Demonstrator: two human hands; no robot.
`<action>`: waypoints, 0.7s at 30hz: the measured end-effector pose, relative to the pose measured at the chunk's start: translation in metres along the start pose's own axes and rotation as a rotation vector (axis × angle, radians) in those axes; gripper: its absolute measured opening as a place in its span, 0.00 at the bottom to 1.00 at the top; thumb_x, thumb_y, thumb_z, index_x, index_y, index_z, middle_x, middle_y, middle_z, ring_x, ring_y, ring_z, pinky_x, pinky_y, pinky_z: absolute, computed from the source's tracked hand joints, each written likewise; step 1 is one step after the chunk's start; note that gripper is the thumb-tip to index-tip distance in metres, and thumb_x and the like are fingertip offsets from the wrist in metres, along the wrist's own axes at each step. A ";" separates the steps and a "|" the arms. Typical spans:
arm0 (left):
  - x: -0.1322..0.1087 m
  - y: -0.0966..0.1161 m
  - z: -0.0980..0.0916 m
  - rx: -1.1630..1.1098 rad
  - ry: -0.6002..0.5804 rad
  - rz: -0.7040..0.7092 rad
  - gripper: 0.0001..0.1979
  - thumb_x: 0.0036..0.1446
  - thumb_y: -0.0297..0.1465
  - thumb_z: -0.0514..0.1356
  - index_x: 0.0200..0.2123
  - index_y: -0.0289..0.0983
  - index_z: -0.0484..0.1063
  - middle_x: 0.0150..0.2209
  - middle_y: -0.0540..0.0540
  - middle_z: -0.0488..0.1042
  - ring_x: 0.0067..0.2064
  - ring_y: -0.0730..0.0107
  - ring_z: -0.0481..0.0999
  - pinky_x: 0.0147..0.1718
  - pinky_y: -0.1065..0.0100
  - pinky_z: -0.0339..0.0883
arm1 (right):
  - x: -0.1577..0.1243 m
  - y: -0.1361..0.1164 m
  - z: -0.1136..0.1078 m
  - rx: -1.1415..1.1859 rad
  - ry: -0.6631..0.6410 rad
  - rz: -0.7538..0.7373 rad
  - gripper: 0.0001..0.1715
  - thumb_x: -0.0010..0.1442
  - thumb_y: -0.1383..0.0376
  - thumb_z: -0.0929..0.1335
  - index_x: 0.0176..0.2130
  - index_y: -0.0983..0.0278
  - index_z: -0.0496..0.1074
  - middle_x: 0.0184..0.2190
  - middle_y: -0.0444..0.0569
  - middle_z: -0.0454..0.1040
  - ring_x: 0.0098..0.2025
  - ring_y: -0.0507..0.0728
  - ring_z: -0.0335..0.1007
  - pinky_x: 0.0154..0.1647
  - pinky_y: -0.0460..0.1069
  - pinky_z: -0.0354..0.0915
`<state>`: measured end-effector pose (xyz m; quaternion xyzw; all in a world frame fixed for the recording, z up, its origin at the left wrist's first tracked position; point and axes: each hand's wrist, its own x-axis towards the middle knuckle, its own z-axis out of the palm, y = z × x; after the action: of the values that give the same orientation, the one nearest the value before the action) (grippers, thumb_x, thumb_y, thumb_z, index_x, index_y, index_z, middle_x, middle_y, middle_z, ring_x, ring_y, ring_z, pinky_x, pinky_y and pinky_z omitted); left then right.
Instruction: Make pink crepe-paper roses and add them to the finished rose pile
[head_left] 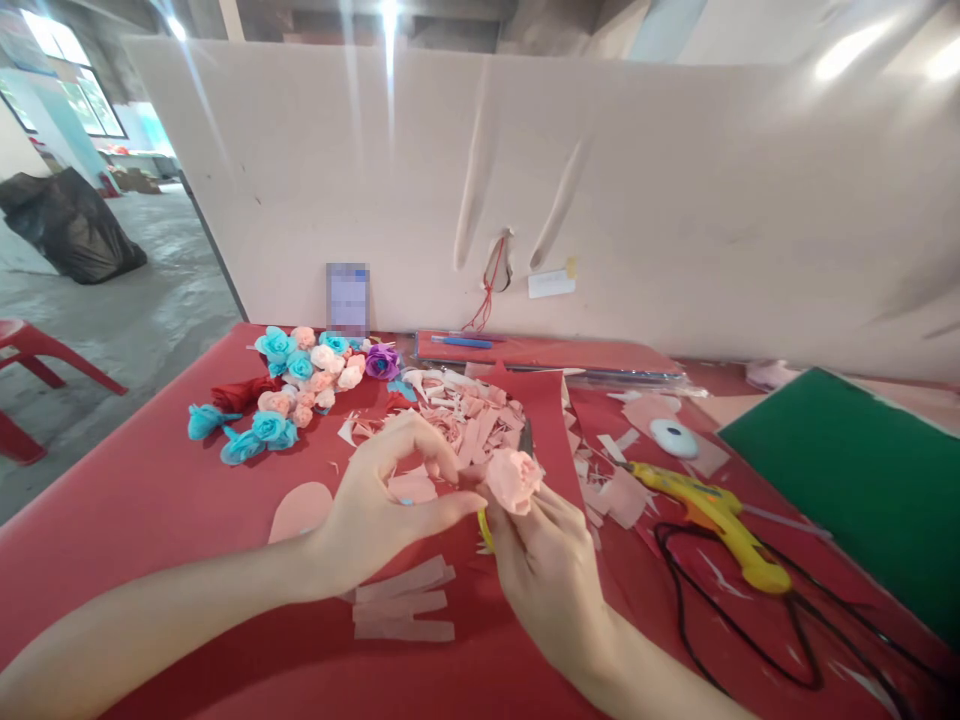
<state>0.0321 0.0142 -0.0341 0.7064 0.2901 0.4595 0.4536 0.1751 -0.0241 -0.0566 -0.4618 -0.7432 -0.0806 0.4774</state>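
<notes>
Pink paper rose (514, 480) clamped atop the right hand (551, 575), the left hand (375, 510) pinched on its side.

Glue gun (716, 520) right of paper flower (513, 479)

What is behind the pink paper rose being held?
Behind the pink paper rose, a pile of pink scraps lies on red paper; a dark blade tip shows, its rest covered.

The red table (150, 520) carries paper roses (300, 385), pink scraps (469, 412), a yellow glue gun (720, 520) and green sheet (847, 480).
</notes>
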 end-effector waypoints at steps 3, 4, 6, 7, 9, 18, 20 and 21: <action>-0.005 0.008 0.005 -0.054 -0.122 -0.072 0.05 0.46 0.25 0.63 0.21 0.37 0.70 0.24 0.53 0.67 0.29 0.74 0.66 0.33 0.69 0.64 | -0.001 0.004 -0.003 -0.050 -0.001 -0.029 0.12 0.52 0.76 0.58 0.25 0.64 0.65 0.20 0.46 0.69 0.23 0.53 0.65 0.22 0.45 0.61; -0.007 0.010 0.006 -0.079 -0.156 -0.103 0.03 0.47 0.26 0.62 0.23 0.37 0.72 0.25 0.52 0.68 0.29 0.74 0.67 0.34 0.69 0.65 | -0.001 0.005 -0.004 -0.076 -0.001 -0.058 0.11 0.52 0.76 0.58 0.26 0.64 0.65 0.21 0.47 0.69 0.23 0.54 0.65 0.21 0.46 0.61; -0.010 0.012 0.008 -0.136 -0.174 -0.163 0.03 0.47 0.26 0.62 0.28 0.39 0.75 0.28 0.50 0.70 0.32 0.72 0.69 0.36 0.68 0.67 | -0.003 0.007 -0.005 -0.127 0.003 -0.121 0.10 0.51 0.75 0.58 0.28 0.65 0.65 0.21 0.49 0.70 0.23 0.55 0.65 0.20 0.46 0.61; -0.011 0.012 0.009 -0.166 -0.165 -0.190 0.04 0.47 0.26 0.62 0.29 0.39 0.76 0.30 0.50 0.71 0.34 0.71 0.70 0.37 0.67 0.67 | -0.003 0.007 -0.005 -0.151 0.009 -0.154 0.10 0.51 0.75 0.58 0.29 0.65 0.65 0.22 0.50 0.70 0.24 0.55 0.65 0.20 0.47 0.61; -0.012 0.012 0.009 -0.227 -0.140 -0.229 0.05 0.47 0.26 0.62 0.29 0.40 0.77 0.32 0.49 0.72 0.37 0.69 0.70 0.41 0.66 0.67 | -0.004 0.007 -0.005 -0.186 0.025 -0.201 0.11 0.53 0.76 0.58 0.33 0.67 0.65 0.23 0.51 0.72 0.26 0.56 0.67 0.22 0.47 0.63; -0.010 0.014 0.007 -0.303 -0.068 -0.360 0.03 0.48 0.27 0.61 0.26 0.39 0.76 0.30 0.50 0.71 0.35 0.72 0.70 0.35 0.71 0.68 | -0.003 0.007 -0.004 -0.320 0.054 -0.281 0.09 0.55 0.76 0.60 0.37 0.70 0.66 0.27 0.54 0.75 0.31 0.56 0.71 0.25 0.47 0.65; -0.009 0.013 0.008 -0.310 -0.039 -0.341 0.04 0.47 0.26 0.61 0.25 0.40 0.76 0.27 0.52 0.70 0.32 0.73 0.69 0.33 0.71 0.67 | -0.003 0.006 -0.004 -0.335 0.057 -0.288 0.08 0.55 0.76 0.61 0.37 0.71 0.66 0.25 0.54 0.75 0.29 0.56 0.71 0.24 0.47 0.64; -0.009 0.013 0.008 -0.317 -0.029 -0.327 0.05 0.47 0.25 0.61 0.24 0.40 0.76 0.26 0.52 0.69 0.31 0.74 0.69 0.32 0.71 0.67 | -0.003 0.006 -0.004 -0.337 0.056 -0.289 0.08 0.55 0.76 0.61 0.36 0.71 0.66 0.25 0.53 0.75 0.28 0.55 0.70 0.23 0.47 0.64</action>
<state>0.0358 -0.0020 -0.0273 0.5765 0.3183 0.4094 0.6315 0.1828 -0.0249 -0.0586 -0.4211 -0.7642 -0.2840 0.3975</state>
